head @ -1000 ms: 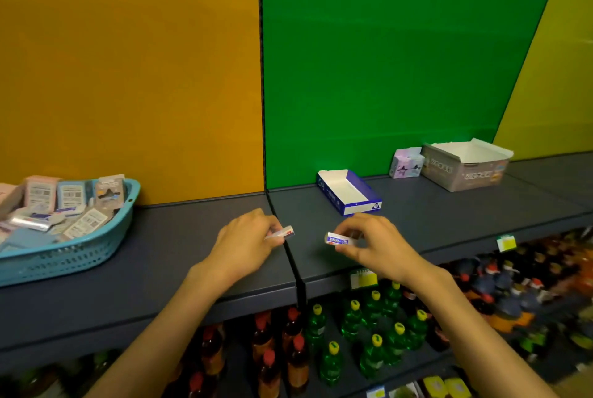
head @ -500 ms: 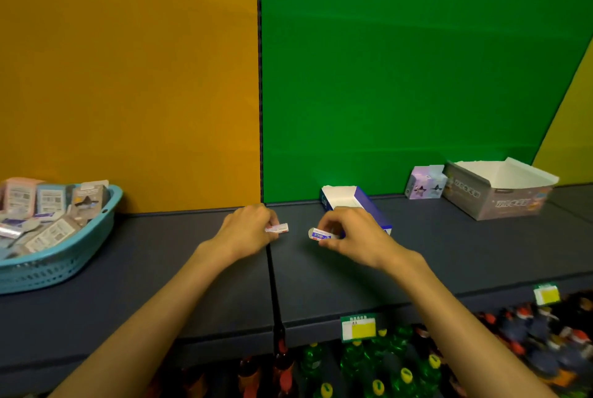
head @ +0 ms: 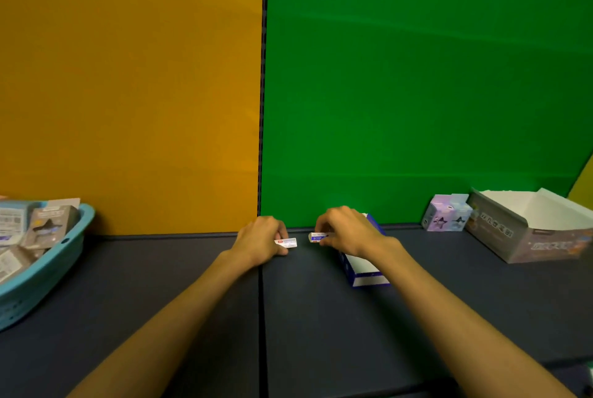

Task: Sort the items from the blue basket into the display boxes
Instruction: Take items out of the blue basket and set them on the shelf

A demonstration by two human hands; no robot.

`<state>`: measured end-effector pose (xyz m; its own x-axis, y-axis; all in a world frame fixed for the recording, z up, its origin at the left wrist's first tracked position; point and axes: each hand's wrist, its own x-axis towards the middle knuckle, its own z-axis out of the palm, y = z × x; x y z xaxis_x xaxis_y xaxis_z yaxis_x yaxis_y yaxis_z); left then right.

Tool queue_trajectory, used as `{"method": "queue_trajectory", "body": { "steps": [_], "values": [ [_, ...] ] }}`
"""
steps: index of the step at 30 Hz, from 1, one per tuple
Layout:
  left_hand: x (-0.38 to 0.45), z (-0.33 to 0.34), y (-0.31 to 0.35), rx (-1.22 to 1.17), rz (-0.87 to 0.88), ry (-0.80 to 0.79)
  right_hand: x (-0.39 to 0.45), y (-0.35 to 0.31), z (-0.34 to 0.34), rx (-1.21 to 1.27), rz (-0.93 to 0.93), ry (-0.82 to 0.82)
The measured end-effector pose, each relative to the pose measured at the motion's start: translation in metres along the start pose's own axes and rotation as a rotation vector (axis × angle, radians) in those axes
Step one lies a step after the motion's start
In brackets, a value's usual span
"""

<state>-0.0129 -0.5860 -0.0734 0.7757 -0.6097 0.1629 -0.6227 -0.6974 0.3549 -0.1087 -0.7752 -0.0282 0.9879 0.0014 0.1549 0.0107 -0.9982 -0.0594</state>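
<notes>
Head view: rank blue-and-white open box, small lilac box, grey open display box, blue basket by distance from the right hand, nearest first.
1. Blue-and-white open cardboard box, directly under the right hand.
2. Small lilac printed box, to its right by the wall.
3. Grey open display box, farther right.
4. Blue plastic basket, far left.

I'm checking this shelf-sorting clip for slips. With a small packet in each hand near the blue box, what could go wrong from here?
1. The right hand and forearm cover most of the blue display box, so its small packet could miss the opening or nudge the box.
2. The left hand pinches its packet only at one end; it might slip onto the shelf.
3. The packets look alike, so one may end up in the grey display box wrongly.
</notes>
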Motion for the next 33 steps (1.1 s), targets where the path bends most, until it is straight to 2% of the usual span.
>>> {"method": "queue_trajectory", "body": {
  "steps": [10, 17, 33],
  "values": [
    [0.039, 0.018, -0.004, -0.161, -0.039, -0.05, 0.047, 0.019, 0.022, -0.061, -0.042, -0.037],
    [0.05, 0.029, -0.006, -0.089, -0.01, -0.014, 0.058, 0.028, 0.038, -0.142, -0.088, -0.031],
    [0.039, 0.033, 0.008, 0.035, -0.038, 0.144, 0.056, 0.039, 0.043, -0.128, -0.145, 0.01]
  ]
}}
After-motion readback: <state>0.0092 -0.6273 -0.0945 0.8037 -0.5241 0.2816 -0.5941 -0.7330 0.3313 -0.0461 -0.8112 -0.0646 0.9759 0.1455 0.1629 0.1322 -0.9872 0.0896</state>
